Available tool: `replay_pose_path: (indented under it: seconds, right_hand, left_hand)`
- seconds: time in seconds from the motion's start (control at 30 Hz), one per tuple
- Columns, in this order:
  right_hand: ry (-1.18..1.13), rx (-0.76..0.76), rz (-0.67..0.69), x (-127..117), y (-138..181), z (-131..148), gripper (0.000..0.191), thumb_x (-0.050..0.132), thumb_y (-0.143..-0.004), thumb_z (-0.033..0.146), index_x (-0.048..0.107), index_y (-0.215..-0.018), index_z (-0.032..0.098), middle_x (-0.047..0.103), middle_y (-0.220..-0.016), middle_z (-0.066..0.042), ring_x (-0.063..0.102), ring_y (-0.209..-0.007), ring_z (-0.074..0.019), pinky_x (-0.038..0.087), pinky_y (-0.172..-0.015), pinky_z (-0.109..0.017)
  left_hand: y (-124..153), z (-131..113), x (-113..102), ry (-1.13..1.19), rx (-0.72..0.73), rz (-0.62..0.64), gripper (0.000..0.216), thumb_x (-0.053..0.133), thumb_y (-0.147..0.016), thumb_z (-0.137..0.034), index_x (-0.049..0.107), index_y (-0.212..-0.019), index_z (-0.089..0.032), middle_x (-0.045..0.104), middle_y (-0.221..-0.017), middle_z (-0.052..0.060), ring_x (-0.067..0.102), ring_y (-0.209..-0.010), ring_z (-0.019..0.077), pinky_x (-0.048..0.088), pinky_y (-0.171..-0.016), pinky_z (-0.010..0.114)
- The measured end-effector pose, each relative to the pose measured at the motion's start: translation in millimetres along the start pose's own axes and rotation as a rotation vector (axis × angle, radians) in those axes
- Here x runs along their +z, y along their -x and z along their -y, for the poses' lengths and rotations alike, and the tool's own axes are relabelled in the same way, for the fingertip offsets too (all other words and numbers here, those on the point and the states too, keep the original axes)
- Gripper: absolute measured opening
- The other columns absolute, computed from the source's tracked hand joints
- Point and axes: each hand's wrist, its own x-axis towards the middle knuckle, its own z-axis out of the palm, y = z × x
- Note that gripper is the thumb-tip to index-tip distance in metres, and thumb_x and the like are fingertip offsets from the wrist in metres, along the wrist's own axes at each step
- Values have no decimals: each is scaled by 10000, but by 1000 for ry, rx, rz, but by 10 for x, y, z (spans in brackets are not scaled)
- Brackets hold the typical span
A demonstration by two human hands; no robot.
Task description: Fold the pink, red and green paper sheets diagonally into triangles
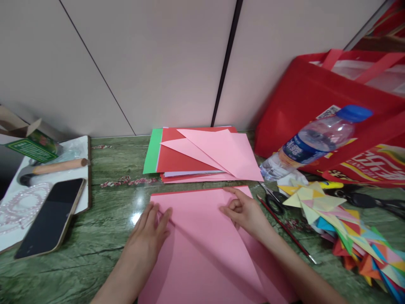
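Note:
A pink sheet of paper [202, 236] lies folded on the green marbled table [104, 202] in front of me. My left hand [150, 230] rests flat on its left edge, fingers stretched out. On the upper right part of the sheet, my right hand [245, 211] presses down with the index finger extended along the top edge and the other fingers curled. Neither hand holds anything else.
A stack of red, green and pink papers [196, 154] lies behind the sheet. Right of it are scissors [274, 198], a thin red pencil [286, 230], folded colourful paper shapes [344, 228], a water bottle [316, 141] and a red bag [319, 97]. A phone [52, 217] lies on a white tray at left.

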Motion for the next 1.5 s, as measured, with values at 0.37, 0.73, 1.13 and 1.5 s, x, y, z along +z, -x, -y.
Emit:
replay_pose_path:
  seconds: [0.37, 0.73, 1.13, 1.5]
  right_hand:
    - [5, 71, 64, -37, -22, 92, 473, 671, -670, 339, 461, -1070, 199, 486, -470, 129, 503, -332, -104, 418, -287, -189]
    - [-9, 58, 47, -32, -30, 98, 468, 668, -670, 330, 461, -1072, 208, 484, -452, 139, 503, -323, -101, 421, -276, -178]
    - [-4, 85, 81, -46, -45, 129, 448, 662, -663, 341, 455, -1039, 216, 467, -459, 139, 494, -323, -98, 422, -276, -180]
    - [-9, 64, 80, -50, -39, 123, 438, 666, -665, 351, 453, -1025, 220, 464, -465, 141, 496, -329, -96, 415, -281, -176]
  left_hand:
    - [-4, -16, 2, 5, -10, -13, 374, 362, -936, -306, 504, -1259, -181, 525, -1230, 186, 493, -1197, 323, 522, -859, 431]
    - [-10, -21, 11, 36, -37, -38, 384, 323, -947, -314, 536, -1239, -184, 542, -1216, 188, 495, -1198, 326, 518, -859, 454]
    - [-15, -30, -7, 7, -41, -9, 399, 305, -951, -332, 530, -1242, -176, 547, -1218, 186, 501, -1196, 323, 526, -851, 450]
    - [-4, -15, -12, 38, -31, -6, 380, 349, -938, -293, 526, -1249, -169, 547, -1217, 197, 503, -1190, 339, 529, -840, 464]
